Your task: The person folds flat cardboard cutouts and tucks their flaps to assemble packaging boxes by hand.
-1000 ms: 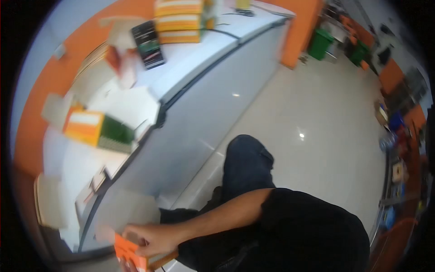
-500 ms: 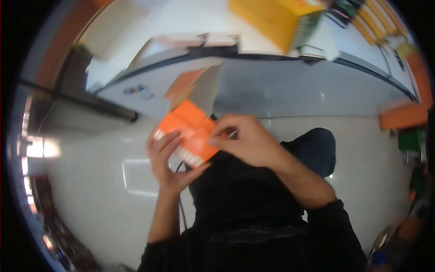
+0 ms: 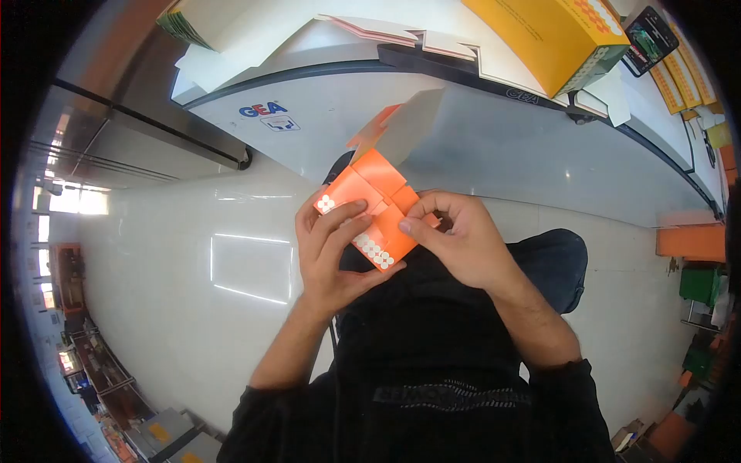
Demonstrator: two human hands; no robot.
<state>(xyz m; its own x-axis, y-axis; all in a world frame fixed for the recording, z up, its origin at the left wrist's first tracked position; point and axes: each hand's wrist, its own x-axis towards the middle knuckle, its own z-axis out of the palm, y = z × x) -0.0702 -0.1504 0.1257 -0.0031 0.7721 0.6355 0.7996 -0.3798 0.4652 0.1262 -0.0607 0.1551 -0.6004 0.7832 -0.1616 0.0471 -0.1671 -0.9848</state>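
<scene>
An orange cardboard box (image 3: 370, 202) with white dots along its lower edge is held over my lap, tilted, a large flap with a grey-white inner side standing up at its far end. Fingers and thumb of my left hand (image 3: 328, 251) are wrapped round its left and near sides, two fingers lying across the orange face. At the box's right edge my right hand (image 3: 463, 235) pinches an orange flap between thumb and forefinger. Whatever is inside the box is hidden.
Beyond my hands runs a white freezer (image 3: 309, 100) marked GEA. On its top are a yellow box (image 3: 525, 38), flat white cardboard (image 3: 255, 38), a phone (image 3: 651, 40) and stacked yellow boxes (image 3: 683, 77). A green bin (image 3: 698, 284) stands at the right.
My view has swung from the right side round to the freezer front. Both hands and the orange box now show near the middle, the right hand pinching the box's right edge.
</scene>
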